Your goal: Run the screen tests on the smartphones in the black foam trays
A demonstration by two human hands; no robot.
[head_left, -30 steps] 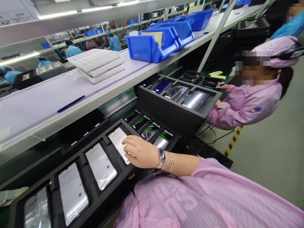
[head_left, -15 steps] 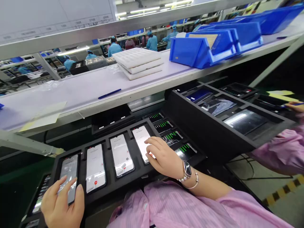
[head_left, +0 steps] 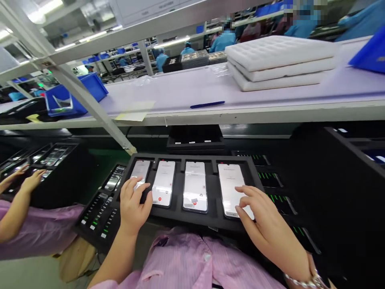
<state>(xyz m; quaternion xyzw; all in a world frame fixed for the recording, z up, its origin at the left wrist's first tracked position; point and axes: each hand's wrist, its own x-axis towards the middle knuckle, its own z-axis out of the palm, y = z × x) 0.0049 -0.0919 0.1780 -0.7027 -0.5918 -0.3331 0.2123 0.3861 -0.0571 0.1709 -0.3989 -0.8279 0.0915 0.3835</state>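
Note:
A black foam tray (head_left: 212,221) lies in front of me, with several smartphones in a row of slots, their screens lit white. My left hand (head_left: 134,206) is over the lower part of the leftmost phone (head_left: 142,168), fingers apart and curved; whether they touch the glass I cannot tell. Beside it lie a second phone (head_left: 164,180) and a third phone (head_left: 195,182), both showing a red round icon near the bottom. Over the lower right of the rightmost phone (head_left: 230,180) is my right hand (head_left: 267,224), its thumb and fingers apart, gripping nothing.
Trays of dark-screened phones (head_left: 272,180) with green bars flank mine, including a lower-left tray (head_left: 90,233). A shelf (head_left: 174,90) above holds white foam sheets (head_left: 282,56), a blue pen (head_left: 207,104) and blue bins (head_left: 90,90). A co-worker's hands (head_left: 31,180) are at the far left.
The view has turned left, bringing a co-worker's hands into sight at the left. Both my hands stay over the outer phones; the left one's fingers cover less of the leftmost phone's upper part.

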